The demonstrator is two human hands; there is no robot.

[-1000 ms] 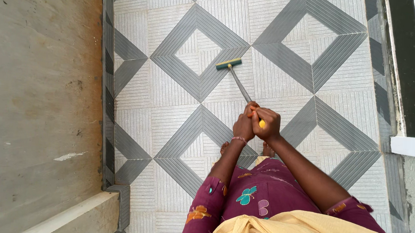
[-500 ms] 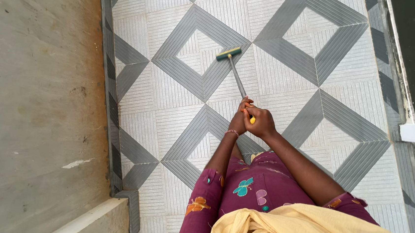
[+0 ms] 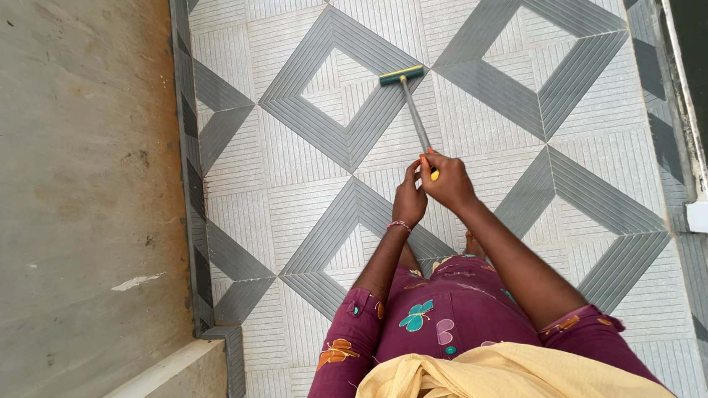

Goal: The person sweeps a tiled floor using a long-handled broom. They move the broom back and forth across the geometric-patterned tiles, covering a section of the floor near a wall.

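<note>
Gripping the grey handle (image 3: 415,115) of a floor brush, the right hand (image 3: 448,181) is closed around its yellow top end, and the left hand (image 3: 410,198) is wrapped on the shaft just beside it. The green brush head (image 3: 401,76) rests on the patterned tile floor (image 3: 290,152), well beyond the hands, on a dark diamond band.

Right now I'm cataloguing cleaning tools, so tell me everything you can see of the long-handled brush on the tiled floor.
The brush has a narrow green head with a pale strip along one edge, set crosswise on a thin grey shaft, metal by the look. A yellow grip shows at the near end. It slants from the hands down to the floor, head resting on a grey diamond tile. The right hand clasps the grip; the left hand closes around the shaft beside it. Bristles are too small to tell.
</note>
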